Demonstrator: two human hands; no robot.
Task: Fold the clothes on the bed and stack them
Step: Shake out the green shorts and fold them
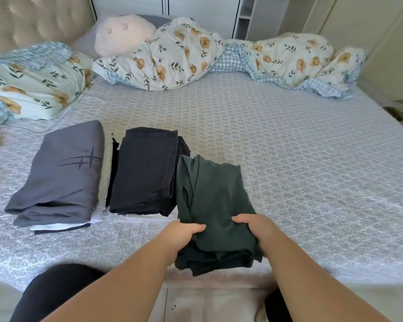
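Two folded stacks, one topped in grey [61, 173] and one in navy [144, 173], are seen on the bed [289, 159]. Just right of them, a folded green garment [214, 205] is gripped at its near edge by the left hand [184, 233] and right hand [254, 228]. A patterned quilted sheet covers the bed; a floral duvet [172, 56] is heaped behind.

Soft, even daylight fills the room, bright without harsh glare. The patterned bed [289, 159] is evenly lit, and the folded clothes lay only faint, diffuse shadows. The wide lens bows straight lines toward the edges; the wardrobe [370, 43] far right leans inward. The far left edge is smeared and out of focus. The floral duvet [172, 59] looks slightly soft with compression.
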